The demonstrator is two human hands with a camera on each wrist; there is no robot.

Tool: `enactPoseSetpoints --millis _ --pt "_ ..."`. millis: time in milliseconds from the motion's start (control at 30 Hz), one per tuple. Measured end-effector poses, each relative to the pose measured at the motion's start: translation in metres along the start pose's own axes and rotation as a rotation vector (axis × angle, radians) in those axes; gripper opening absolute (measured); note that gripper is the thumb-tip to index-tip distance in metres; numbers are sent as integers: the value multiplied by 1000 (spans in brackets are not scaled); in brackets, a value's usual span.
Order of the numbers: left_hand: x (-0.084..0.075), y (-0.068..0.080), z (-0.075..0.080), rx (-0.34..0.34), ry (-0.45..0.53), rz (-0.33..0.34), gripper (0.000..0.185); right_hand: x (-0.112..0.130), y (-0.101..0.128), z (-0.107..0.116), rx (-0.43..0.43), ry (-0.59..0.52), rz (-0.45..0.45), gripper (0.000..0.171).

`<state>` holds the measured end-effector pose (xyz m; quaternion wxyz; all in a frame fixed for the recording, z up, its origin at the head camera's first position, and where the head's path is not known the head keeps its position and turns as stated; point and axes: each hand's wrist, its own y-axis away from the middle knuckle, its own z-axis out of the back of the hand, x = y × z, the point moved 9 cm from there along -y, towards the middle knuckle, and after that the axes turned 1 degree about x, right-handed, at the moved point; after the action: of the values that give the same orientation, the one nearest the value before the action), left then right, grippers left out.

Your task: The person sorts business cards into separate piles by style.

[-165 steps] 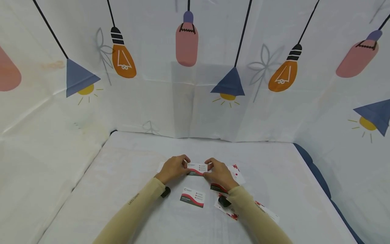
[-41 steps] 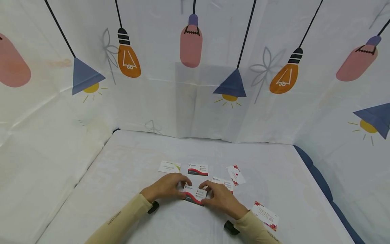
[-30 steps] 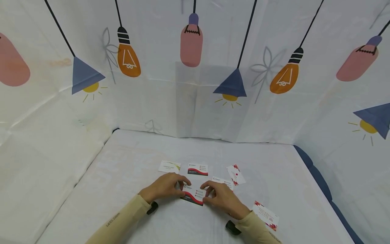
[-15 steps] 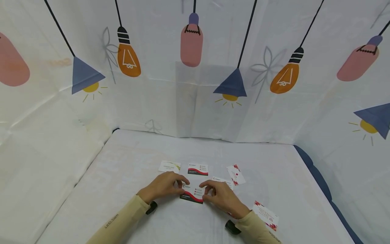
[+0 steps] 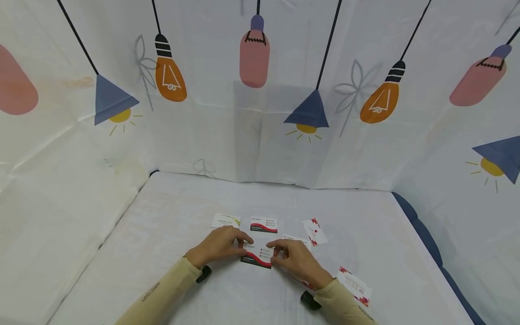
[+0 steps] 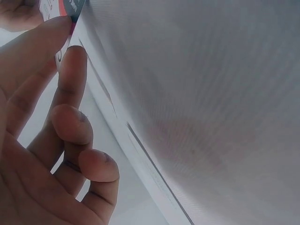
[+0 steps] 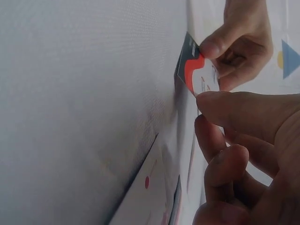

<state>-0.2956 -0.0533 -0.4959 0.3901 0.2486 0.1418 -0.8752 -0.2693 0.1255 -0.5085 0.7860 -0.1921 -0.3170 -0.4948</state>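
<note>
Left hand (image 5: 221, 243): the left edge of a white rectangular card with a red wave and a dark lower band (image 5: 256, 256) is pinched between thumb and index finger; the grip is parted only by the card's thin edge, and the remaining fingers are seen loosely curled in the left wrist view.
Right hand (image 5: 298, 261): the opposite edge of the held card is pinched by thumb and index finger, the grip parted just as narrowly; the other fingers are curled.
Held card: it is kept between both hands at the lower centre of the frame, printed face up; in the right wrist view it is seen tilted. Whether it is touched by the white cloth-covered worktop (image 5: 239, 300) cannot be told.
Arm pose: the forearms, covered by beige sleeves (image 5: 162, 291), are slanted in from the lower left and lower right; the backs of the hands are turned upward.
Cards around: a matching red-and-dark card (image 5: 264, 225) is laid just above; a white card with a yellow-green curve (image 5: 225, 220), at its left; a white card with red floral corners (image 5: 314, 232), angled at centre right; a second red-flowered white card (image 5: 355, 285), beside the right sleeve.
</note>
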Motion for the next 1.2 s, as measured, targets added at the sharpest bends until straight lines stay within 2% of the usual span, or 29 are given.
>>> enactPoseSetpoints --millis 167,433,667,1033,1200 --pt "1 -4 2 -31 -19 4 26 -1 -3 3 -16 16 10 30" --pt "6 -7 8 -80 29 25 27 -10 -11 10 -55 -22 -30 28" --pt "8 -10 14 -135 47 22 25 -8 -15 16 -74 -58 -26 28" --pt "13 -22 21 -194 28 49 25 -18 -25 25 -106 -103 -79 31" --pt "13 -26 23 -216 34 32 25 -20 -31 30 -118 -115 -80 31"
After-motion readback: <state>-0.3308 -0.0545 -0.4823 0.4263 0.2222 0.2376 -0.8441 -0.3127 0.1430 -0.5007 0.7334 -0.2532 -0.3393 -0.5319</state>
